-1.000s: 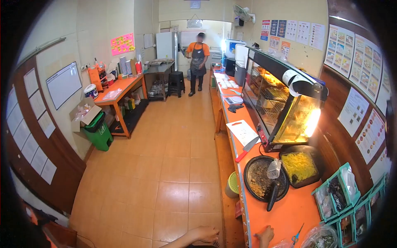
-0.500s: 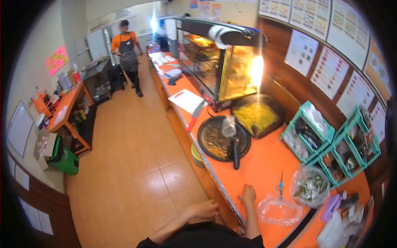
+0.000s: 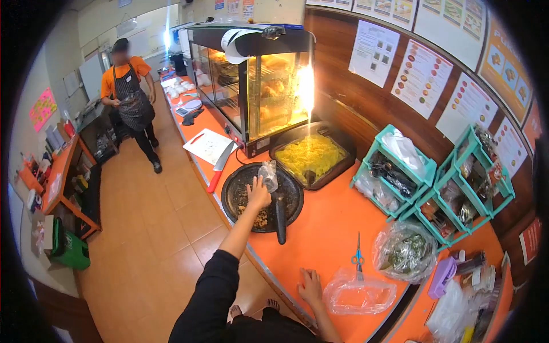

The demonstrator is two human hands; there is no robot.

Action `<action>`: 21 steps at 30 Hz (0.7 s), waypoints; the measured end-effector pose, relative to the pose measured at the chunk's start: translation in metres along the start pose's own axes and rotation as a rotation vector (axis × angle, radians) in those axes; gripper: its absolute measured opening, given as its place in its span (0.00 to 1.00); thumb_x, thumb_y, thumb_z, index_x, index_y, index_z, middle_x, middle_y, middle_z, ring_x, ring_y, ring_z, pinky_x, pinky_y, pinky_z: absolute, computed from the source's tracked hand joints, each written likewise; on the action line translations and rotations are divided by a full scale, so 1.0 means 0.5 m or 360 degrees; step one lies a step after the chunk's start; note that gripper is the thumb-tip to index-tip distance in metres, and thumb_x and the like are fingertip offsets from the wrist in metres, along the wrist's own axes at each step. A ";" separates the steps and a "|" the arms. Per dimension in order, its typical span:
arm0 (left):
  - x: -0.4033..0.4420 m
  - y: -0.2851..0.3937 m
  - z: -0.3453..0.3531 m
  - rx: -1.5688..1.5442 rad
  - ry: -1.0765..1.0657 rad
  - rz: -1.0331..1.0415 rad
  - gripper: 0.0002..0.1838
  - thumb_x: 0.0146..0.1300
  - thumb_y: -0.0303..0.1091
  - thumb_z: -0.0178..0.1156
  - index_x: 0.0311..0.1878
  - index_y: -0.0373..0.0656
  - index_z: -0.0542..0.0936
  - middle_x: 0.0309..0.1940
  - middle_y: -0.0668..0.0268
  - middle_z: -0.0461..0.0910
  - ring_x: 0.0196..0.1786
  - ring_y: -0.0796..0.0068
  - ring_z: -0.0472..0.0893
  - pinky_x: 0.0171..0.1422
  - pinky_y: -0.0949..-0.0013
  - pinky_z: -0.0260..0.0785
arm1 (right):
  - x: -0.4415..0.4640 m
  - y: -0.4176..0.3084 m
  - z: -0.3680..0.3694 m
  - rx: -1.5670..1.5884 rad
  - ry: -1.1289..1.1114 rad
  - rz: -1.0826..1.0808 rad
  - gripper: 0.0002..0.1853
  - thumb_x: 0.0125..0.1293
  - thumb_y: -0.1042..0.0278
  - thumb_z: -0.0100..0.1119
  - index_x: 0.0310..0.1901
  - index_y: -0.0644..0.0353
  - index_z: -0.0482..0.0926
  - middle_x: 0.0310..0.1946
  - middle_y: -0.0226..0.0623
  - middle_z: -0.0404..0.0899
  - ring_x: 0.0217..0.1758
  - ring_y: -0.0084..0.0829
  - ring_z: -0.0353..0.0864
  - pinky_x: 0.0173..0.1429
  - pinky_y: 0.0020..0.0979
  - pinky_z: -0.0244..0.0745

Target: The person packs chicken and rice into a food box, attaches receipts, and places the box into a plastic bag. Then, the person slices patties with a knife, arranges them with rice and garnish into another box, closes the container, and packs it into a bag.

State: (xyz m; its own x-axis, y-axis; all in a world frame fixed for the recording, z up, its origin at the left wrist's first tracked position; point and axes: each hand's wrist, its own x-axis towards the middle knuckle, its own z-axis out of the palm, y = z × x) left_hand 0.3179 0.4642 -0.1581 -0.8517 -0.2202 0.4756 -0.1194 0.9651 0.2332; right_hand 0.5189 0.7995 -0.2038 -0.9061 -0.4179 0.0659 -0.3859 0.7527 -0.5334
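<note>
My left hand (image 3: 258,194) reaches over a dark stone mortar (image 3: 233,214) with its fingers apart. Its fingertips are at the edge of a crumpled clear plastic bag (image 3: 268,175) lying in the mortar; whether they touch the bag I cannot tell. Brown ground paste sits in the bowl, and a dark pestle (image 3: 280,220) leans over the near rim. On the orange counter (image 3: 329,228), my right hand (image 3: 310,287) rests with fingers spread, holding nothing. Just to its right are an open clear plastic bag (image 3: 360,294) and blue-handled scissors (image 3: 358,257).
Behind the mortar are a tray of yellow food (image 3: 311,157) and a lit glass display warmer (image 3: 274,91). A red-handled knife (image 3: 215,180) lies by a white cutting board (image 3: 207,146). Teal bins (image 3: 394,171) stand right. A person in an apron (image 3: 130,97) is on the floor to the left.
My left hand has moved from near my body out over the mortar to the plastic bag. My right hand stays on the counter. The person in the apron has come closer.
</note>
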 end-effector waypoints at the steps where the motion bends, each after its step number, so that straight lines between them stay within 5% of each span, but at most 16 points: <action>1: 0.008 0.008 0.018 0.0023 -0.0075 -0.0087 0.13 0.56 0.33 0.57 0.41 0.35 0.79 0.54 0.52 0.72 0.62 0.52 0.69 0.65 0.44 0.61 | 0.014 0.002 -0.009 0.0001 -0.0011 -0.0025 0.26 0.58 0.67 0.59 0.61 0.55 0.72 0.53 0.44 0.71 0.58 0.43 0.71 0.60 0.40 0.71; 3: 0.020 0.032 0.017 -0.0089 -0.0035 -0.0183 0.10 0.56 0.31 0.56 0.38 0.35 0.78 0.41 0.57 0.74 0.49 0.57 0.76 0.55 0.51 0.66 | 0.063 0.007 -0.027 0.0550 -0.0269 0.0200 0.20 0.64 0.70 0.55 0.58 0.59 0.75 0.49 0.44 0.77 0.54 0.39 0.78 0.60 0.34 0.71; 4: 0.008 0.054 -0.013 -0.0133 0.0282 -0.0010 0.05 0.56 0.28 0.55 0.33 0.37 0.76 0.38 0.57 0.73 0.43 0.56 0.77 0.46 0.55 0.67 | 0.093 -0.022 -0.054 0.0548 -0.0288 0.0158 0.20 0.64 0.70 0.55 0.58 0.59 0.75 0.49 0.44 0.77 0.54 0.39 0.78 0.60 0.34 0.71; 6: -0.017 0.098 -0.114 -0.0282 0.0361 0.0133 0.04 0.56 0.26 0.55 0.35 0.37 0.74 0.33 0.54 0.73 0.35 0.55 0.77 0.40 0.57 0.69 | 0.171 -0.137 -0.134 0.1106 0.0115 0.0055 0.14 0.69 0.73 0.49 0.54 0.65 0.77 0.46 0.42 0.81 0.51 0.33 0.81 0.59 0.30 0.72; 7: -0.037 0.107 -0.132 -0.0458 0.0446 0.0136 0.06 0.62 0.25 0.53 0.40 0.35 0.75 0.39 0.52 0.77 0.39 0.51 0.79 0.42 0.56 0.72 | 0.210 -0.184 -0.153 0.1335 0.0168 -0.0040 0.14 0.71 0.72 0.46 0.53 0.67 0.77 0.47 0.41 0.81 0.52 0.31 0.80 0.58 0.29 0.72; 11: -0.132 0.148 -0.202 -0.0702 0.0438 0.0236 0.26 0.54 0.21 0.58 0.59 0.34 0.71 0.59 0.52 0.71 0.49 0.52 0.81 0.44 0.61 0.78 | 0.357 -0.293 -0.141 0.1889 0.0148 -0.0268 0.15 0.73 0.70 0.43 0.53 0.71 0.75 0.51 0.41 0.79 0.56 0.29 0.78 0.59 0.28 0.71; 14: -0.168 0.169 -0.278 -0.0833 0.0364 0.0194 0.27 0.55 0.21 0.58 0.60 0.32 0.71 0.63 0.52 0.69 0.51 0.54 0.81 0.45 0.63 0.78 | 0.438 -0.214 -0.032 0.1886 -0.0225 0.0003 0.18 0.73 0.71 0.41 0.60 0.69 0.71 0.59 0.44 0.74 0.63 0.31 0.73 0.62 0.27 0.68; 15: -0.172 0.169 -0.286 -0.0826 0.0374 0.0188 0.27 0.55 0.21 0.58 0.60 0.32 0.71 0.63 0.52 0.69 0.51 0.54 0.81 0.45 0.63 0.78 | 0.402 -0.304 -0.103 0.2122 -0.0269 0.0091 0.20 0.72 0.71 0.41 0.63 0.68 0.69 0.64 0.45 0.69 0.66 0.32 0.69 0.65 0.27 0.67; 18: -0.193 0.171 -0.311 -0.0947 0.0418 0.0270 0.26 0.56 0.22 0.57 0.61 0.32 0.71 0.64 0.54 0.68 0.47 0.56 0.82 0.43 0.64 0.78 | 0.403 -0.318 -0.087 0.2469 -0.0225 0.0096 0.21 0.73 0.69 0.41 0.64 0.67 0.68 0.62 0.42 0.70 0.66 0.33 0.67 0.70 0.29 0.60; 19: -0.201 0.171 -0.323 -0.0998 0.0253 0.0322 0.25 0.57 0.22 0.56 0.60 0.31 0.72 0.64 0.54 0.68 0.46 0.57 0.83 0.42 0.65 0.79 | 0.426 -0.299 -0.044 0.2746 -0.0286 -0.0089 0.27 0.75 0.57 0.38 0.69 0.66 0.60 0.70 0.42 0.59 0.71 0.36 0.62 0.73 0.33 0.58; 21: -0.225 0.154 -0.321 -0.0911 0.0188 0.0577 0.25 0.58 0.22 0.54 0.61 0.31 0.71 0.63 0.53 0.69 0.43 0.60 0.83 0.38 0.66 0.78 | 0.439 -0.325 -0.049 0.2830 -0.0356 0.0102 0.26 0.75 0.56 0.40 0.67 0.65 0.63 0.67 0.39 0.63 0.70 0.35 0.63 0.72 0.34 0.59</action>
State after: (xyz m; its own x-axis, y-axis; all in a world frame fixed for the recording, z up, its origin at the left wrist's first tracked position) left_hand 0.4863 0.5408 -0.0577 -0.7219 0.0570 0.6896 0.4786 0.7609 0.4381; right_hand 0.3784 0.5976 -0.0820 -0.8142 -0.5805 -0.0126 0.4127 -0.5633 -0.7158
